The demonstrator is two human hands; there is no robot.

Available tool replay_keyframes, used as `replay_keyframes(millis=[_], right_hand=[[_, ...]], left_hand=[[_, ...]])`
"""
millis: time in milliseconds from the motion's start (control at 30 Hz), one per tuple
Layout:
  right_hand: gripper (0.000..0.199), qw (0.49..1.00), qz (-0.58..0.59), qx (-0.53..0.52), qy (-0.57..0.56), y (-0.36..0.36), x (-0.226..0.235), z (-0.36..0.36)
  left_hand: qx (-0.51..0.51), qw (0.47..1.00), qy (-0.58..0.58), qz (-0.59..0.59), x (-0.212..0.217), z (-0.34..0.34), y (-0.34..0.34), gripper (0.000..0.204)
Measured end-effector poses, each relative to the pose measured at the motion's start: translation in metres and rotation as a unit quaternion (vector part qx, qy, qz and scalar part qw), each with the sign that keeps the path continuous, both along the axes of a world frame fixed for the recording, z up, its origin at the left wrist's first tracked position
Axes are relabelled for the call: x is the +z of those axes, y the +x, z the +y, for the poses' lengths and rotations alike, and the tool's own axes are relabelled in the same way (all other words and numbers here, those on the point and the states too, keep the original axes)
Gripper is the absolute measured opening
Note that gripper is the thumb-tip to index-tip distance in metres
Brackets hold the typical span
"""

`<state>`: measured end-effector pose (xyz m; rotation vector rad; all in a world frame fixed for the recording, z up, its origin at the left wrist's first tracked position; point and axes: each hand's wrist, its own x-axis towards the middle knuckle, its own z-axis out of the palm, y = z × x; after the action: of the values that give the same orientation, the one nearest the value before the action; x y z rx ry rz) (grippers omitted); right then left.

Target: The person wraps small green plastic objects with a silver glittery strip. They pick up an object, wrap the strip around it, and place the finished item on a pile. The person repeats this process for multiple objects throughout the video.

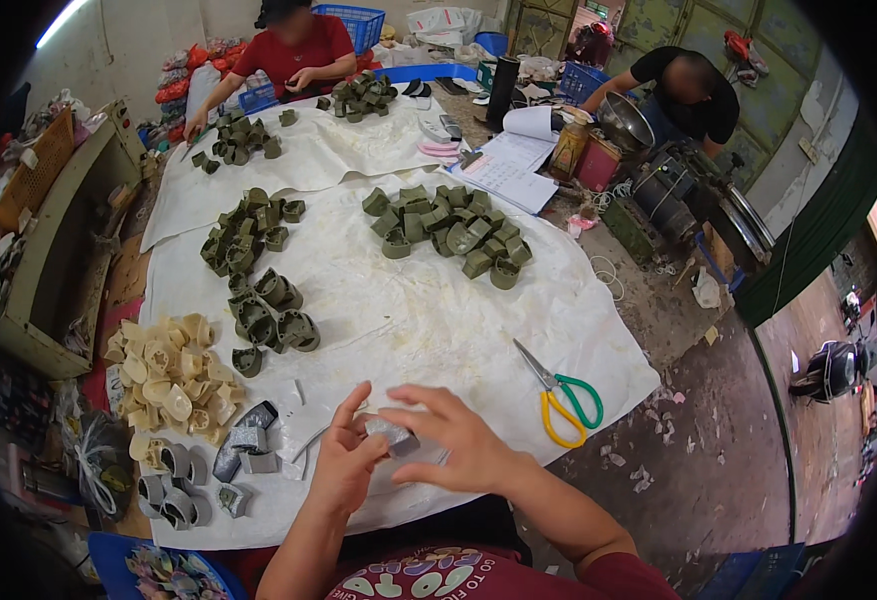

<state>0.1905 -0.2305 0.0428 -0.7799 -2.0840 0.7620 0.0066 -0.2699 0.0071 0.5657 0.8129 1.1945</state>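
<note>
My left hand (pixel 343 458) pinches a small grey, glittery heel-shaped piece (pixel 390 437) between thumb and fingers, above the near edge of the white-covered table. Just right of it, my right hand (pixel 458 437) is open, thumb and fingers spread around the piece; whether a fingertip touches it I cannot tell. Several similar grey pieces (pixel 180 500) lie in a group to the left, beside thin grey strips (pixel 310 440). Behind them is a heap of cream-coloured pieces (pixel 173 375). Scissors (pixel 558 400) with one yellow and one green handle lie to the right.
Piles of olive-green pieces (pixel 448 225) are spread over the white sheet (pixel 388 300). A clipboard with papers (pixel 508 165) lies at the far right, near a machine (pixel 673 200). Two people work across the table. A blue bin (pixel 118 565) stands at the lower left.
</note>
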Motion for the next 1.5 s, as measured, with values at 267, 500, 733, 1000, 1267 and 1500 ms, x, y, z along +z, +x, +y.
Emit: replay_keyframes(millis=[267, 500, 733, 1000, 1267, 1500], right_hand=[[0.024, 0.840, 0.331, -0.084, -0.421, -0.009, -0.010, -0.014], [0.021, 0.864, 0.400, -0.092, -0.291, -0.030, -0.012, -0.022], [0.036, 0.886, 0.347, -0.019, -0.306, -0.023, -0.008, -0.018], [0.078, 0.976, 0.090, 0.058, -0.187, -0.006, -0.003, -0.007], [0.071, 0.946, 0.150, 0.218, -0.189, -0.014, -0.001, 0.008], [0.054, 0.982, 0.106, 0.157, -0.012, -0.019, -0.015, 0.013]], left_hand=[[0.117, 0.778, 0.374, 0.490, 0.030, -0.012, 0.026, 0.061], [0.119, 0.872, 0.410, 0.240, 0.000, -0.010, 0.036, 0.070], [0.073, 0.982, 0.175, 0.023, 0.024, -0.011, 0.039, 0.082], [-0.059, 0.980, 0.054, -0.181, 0.034, -0.006, 0.019, 0.089], [-0.073, 0.978, 0.032, -0.193, 0.037, -0.010, 0.012, 0.094], [-0.040, 0.983, 0.015, -0.180, 0.032, -0.009, 0.013, 0.093]])
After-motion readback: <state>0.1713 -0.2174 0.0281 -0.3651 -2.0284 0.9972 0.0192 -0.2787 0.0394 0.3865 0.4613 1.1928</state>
